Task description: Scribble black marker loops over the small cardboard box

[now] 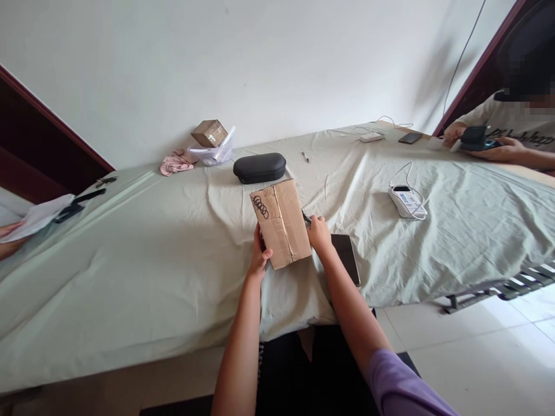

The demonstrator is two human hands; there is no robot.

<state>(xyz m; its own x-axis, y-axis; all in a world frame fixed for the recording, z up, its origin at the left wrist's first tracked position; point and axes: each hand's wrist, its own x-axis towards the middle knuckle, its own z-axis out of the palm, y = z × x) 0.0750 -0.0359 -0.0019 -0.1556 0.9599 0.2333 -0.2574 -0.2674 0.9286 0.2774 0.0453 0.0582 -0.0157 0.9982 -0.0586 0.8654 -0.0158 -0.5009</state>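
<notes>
A taped cardboard box (281, 222) with black rings drawn on one corner stands on the pale green cloth (130, 277) near the table's front edge. My left hand (259, 257) grips its near left corner, fingers wrapped on the side. My right hand (318, 232) is pressed against the box's right side and is closed around a thin dark tool (306, 218), perhaps a pen or cutter. A dark tablet (346, 257) lies just right of the box, partly under my right wrist.
Behind the box lies a black oval case (259, 167). A small cardboard box (210, 133), plastic bag and pink cloth (176, 163) sit at the back. A white power strip (406, 202) lies right. Another person (515, 133) holds a phone far right; someone's hand (8, 240) shows far left.
</notes>
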